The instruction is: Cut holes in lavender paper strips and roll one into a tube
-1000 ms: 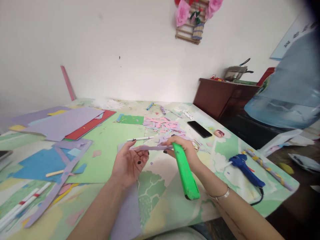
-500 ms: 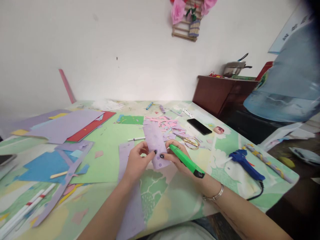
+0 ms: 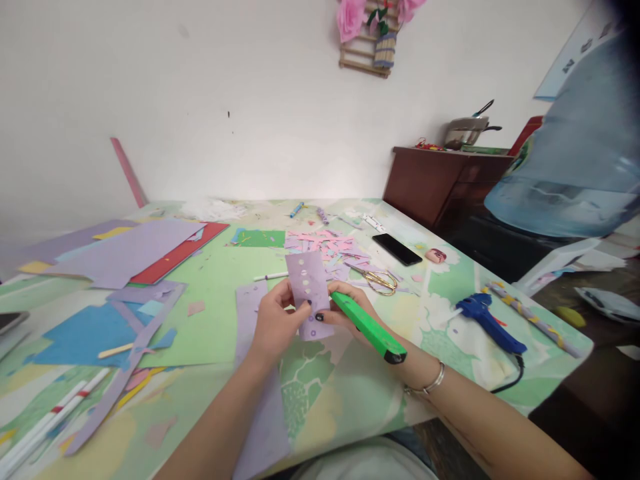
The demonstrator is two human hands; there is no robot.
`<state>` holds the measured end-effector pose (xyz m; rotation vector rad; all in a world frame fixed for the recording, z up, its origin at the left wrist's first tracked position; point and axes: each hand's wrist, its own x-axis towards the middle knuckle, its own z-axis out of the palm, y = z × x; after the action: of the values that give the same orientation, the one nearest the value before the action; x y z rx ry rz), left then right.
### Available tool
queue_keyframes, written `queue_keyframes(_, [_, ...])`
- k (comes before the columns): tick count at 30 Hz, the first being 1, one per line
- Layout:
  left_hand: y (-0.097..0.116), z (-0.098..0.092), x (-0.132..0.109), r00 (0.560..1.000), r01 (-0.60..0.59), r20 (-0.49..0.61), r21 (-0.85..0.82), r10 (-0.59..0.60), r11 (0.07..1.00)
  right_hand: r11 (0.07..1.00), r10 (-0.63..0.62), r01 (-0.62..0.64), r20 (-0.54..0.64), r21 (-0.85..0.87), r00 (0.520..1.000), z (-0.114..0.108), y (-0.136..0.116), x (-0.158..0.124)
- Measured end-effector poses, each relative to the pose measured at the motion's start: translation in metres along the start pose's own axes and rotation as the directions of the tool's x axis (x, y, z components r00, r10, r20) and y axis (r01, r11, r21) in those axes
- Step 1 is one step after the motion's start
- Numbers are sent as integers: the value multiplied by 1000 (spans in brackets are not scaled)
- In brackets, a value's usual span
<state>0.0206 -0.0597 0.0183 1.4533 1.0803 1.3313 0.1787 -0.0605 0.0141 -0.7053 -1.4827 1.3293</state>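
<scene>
A small lilac paper piece (image 3: 310, 288) with a row of punched holes stands upright above the table's middle. My left hand (image 3: 274, 321) pinches its left edge with fingers closed. My right hand (image 3: 350, 308) pinches its right lower edge and also grips a bright green tool (image 3: 369, 327), whose dark tip points toward me and to the right. A long lilac strip (image 3: 260, 400) lies on the table under my left forearm.
Gold scissors (image 3: 377, 280), a black phone (image 3: 397, 249) and a blue glue gun (image 3: 487, 321) lie to the right. Pink and lilac scraps (image 3: 325, 247) sit behind my hands. Coloured sheets (image 3: 125, 250) cover the left side. A white pen (image 3: 270, 276) lies beyond my left hand.
The lilac piece went from lying flat between my hands to standing upright, now showing its holes. My left hand closed on it. The green tool swung down to the right.
</scene>
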Motion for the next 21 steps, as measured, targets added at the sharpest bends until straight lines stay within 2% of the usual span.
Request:
queue_keyframes(5, [1, 1, 0, 999, 13, -41, 10, -13, 1000, 998, -5, 4, -10, -70, 1000, 1, -1, -1])
queue_keyframes(10, [3, 1, 0, 998, 62, -21, -149, -66, 987, 994, -15, 6, -79, -110, 997, -1, -1, -2])
queue_keyframes(13, [4, -1, 1, 992, 114, -29, -270, -126, 956, 999, -5, 0, -122, -46, 992, -4, 0, -1])
queue_keyframes(17, [3, -4, 2, 985, 162, 20, -473, -173, 866, 998, 17, -8, -138, 67, 990, -8, 5, 0])
queue_keyframes(21, [-1, -5, 3, 972, 231, 77, -497, -223, 837, 996, 16, -7, -109, 89, 994, -10, 11, -1])
